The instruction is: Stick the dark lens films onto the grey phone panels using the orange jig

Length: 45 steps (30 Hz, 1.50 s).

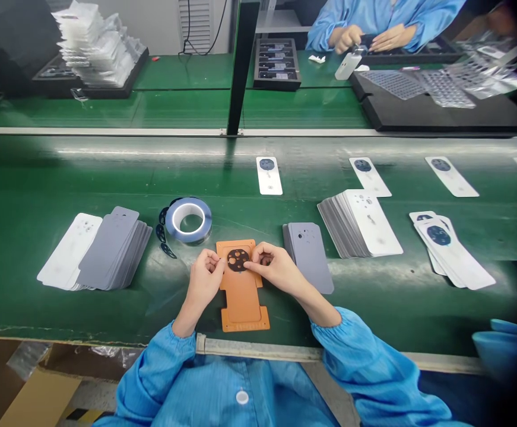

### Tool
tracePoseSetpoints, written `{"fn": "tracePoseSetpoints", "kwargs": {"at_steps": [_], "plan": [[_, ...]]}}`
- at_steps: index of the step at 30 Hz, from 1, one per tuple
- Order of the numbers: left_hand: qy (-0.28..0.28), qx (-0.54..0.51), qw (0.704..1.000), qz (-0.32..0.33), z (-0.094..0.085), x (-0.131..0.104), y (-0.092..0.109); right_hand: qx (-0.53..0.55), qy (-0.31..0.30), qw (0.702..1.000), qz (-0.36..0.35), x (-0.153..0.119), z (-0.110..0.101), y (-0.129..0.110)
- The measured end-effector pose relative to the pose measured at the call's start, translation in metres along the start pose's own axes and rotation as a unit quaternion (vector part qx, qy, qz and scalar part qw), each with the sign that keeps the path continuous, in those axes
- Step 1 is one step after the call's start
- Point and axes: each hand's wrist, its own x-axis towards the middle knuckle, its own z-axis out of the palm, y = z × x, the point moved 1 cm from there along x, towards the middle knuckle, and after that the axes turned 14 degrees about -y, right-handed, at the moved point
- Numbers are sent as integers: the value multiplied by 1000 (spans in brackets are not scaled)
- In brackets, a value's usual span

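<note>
An orange jig (243,302) lies on the green work surface in front of me. On its upper part is a dark round sticker (238,260) with several holes. My right hand (273,267) pinches the right edge of this sticker between thumb and finger. At the left, my left hand (207,273) is closed in a pinch by the jig's upper left side; what its fingertips hold, if anything, is too small to tell. Just behind it stands a blue-edged roll (189,220) with a white core, its strip of dark stickers (162,232) trailing off on the left.
Fanned white and grey phone back panels (111,249) lie at left. Grey panels (310,258) and a white-topped stack (369,225) lie at right, beside panels with dark circles (454,249). Single panels (269,176) line the belt. Across a post (241,65), a co-worker's hands (351,38) work.
</note>
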Motion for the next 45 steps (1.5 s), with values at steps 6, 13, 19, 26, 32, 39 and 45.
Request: {"fn": "tracePoseSetpoints", "kwargs": {"at_steps": [6,13,19,26,32,39,45], "plan": [[3,12,1000,-5,1,1,2,-27,22,999,-29,1,5,3],[7,50,999,-7,3,2,4,-56,30,997,-39,2,7,7],[7,80,997,-12,2,1,4,-101,37,992,-61,2,8,9],[5,99,995,3,1,2,1,-64,-12,998,-25,-3,-7,8],[-4,116,993,0,0,2,1,-40,-14,999,31,-8,-19,3],[10,145,989,9,1,1,3,-103,-3,995,7,2,-9,2],[7,64,998,-12,1,7,-3,-130,-45,990,-8,-4,-14,2]]}}
